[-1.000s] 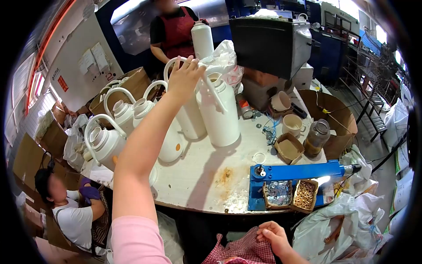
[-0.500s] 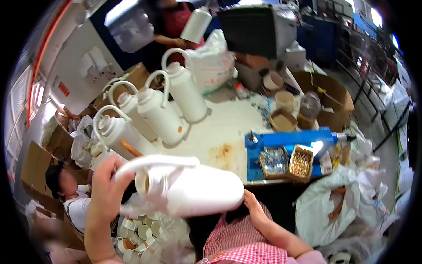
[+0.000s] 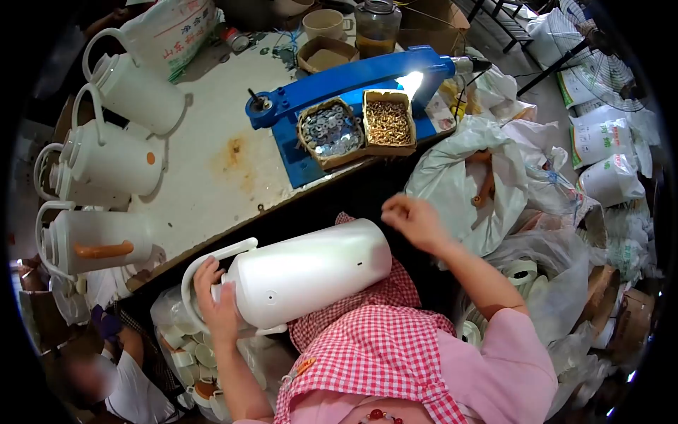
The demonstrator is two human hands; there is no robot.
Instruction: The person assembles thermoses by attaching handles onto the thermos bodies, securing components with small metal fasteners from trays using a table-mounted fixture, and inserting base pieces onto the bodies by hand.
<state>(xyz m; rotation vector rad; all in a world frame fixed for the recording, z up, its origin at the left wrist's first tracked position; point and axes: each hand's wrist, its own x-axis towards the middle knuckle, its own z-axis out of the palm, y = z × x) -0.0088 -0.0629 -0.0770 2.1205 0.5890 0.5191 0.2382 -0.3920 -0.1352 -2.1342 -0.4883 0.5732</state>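
A white vacuum jug (image 3: pixel 311 272) lies on its side across my lap, its base to the right and its carrying handle to the left. Two small holes show in its wall. My left hand (image 3: pixel 217 297) grips the jug at its neck end, by the carrying handle. Just beyond the base, my right hand (image 3: pixel 417 220) is apart from the jug, fingers curled in, with nothing visible in them. To its right, an open white plastic bag (image 3: pixel 431 166) holds brown handles (image 3: pixel 483 185).
Several white jugs stand along the table's (image 3: pixel 205 177) left side; one has a brown handle (image 3: pixel 104 249). A blue machine (image 3: pixel 346 81) carries boxes of washers (image 3: pixel 330 131) and brass-coloured screws (image 3: pixel 388 121). White parts (image 3: pixel 194 360) lie below left, near another person (image 3: pixel 138 385).
The jug has come down from above the table edge onto my lap. My right hand has let go of its base and moved away. The view has tilted down and shifted right.
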